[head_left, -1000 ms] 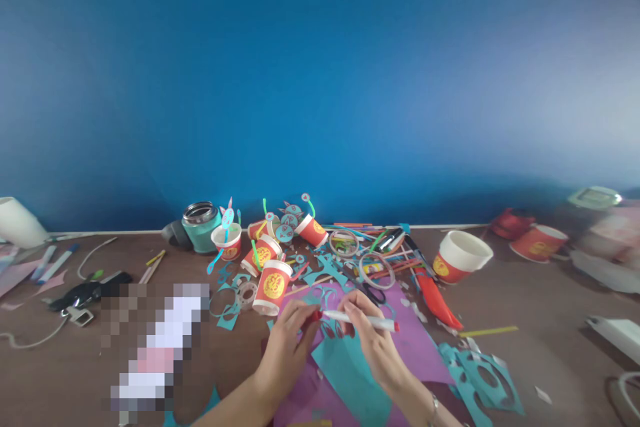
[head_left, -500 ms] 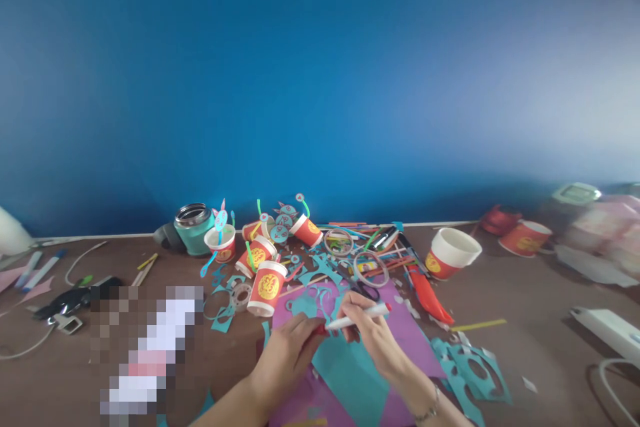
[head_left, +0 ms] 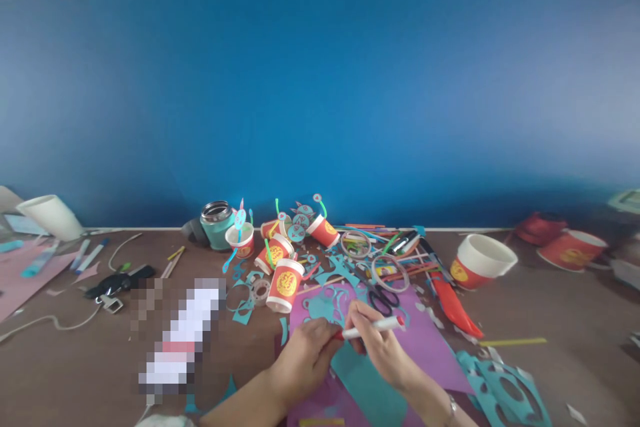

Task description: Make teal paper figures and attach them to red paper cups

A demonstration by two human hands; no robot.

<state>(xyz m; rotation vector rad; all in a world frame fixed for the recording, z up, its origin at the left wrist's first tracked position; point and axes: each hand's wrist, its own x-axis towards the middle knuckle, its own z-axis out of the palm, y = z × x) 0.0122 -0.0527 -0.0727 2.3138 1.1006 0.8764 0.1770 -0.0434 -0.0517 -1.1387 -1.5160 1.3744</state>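
Observation:
My right hand [head_left: 376,341] grips a white marker [head_left: 373,327] with a red end, tilted and pointing left. Its left end meets a small red piece, seemingly the marker cap [head_left: 339,335], pinched in the fingers of my left hand [head_left: 309,352]; those fingers partly hide it. Whether the cap is fully on the marker, I cannot tell. Beneath both hands lie a blue-green paper sheet [head_left: 370,383] and a purple sheet [head_left: 435,353]. Black-handled scissors [head_left: 383,300] rest just beyond my right hand.
Red paper cups [head_left: 285,285] with straws and paper faces stand or lie at the back, beside a teal flask [head_left: 218,227]. Tape rolls [head_left: 390,273], sticks and paper scraps [head_left: 505,387] are scattered around. Stacked cups [head_left: 483,261] and a red pouch [head_left: 457,307] are on the right.
The view has turned left, so everything on the table appears farther right. Both hands stay together at the marker and its cap, with little visible change in grip.

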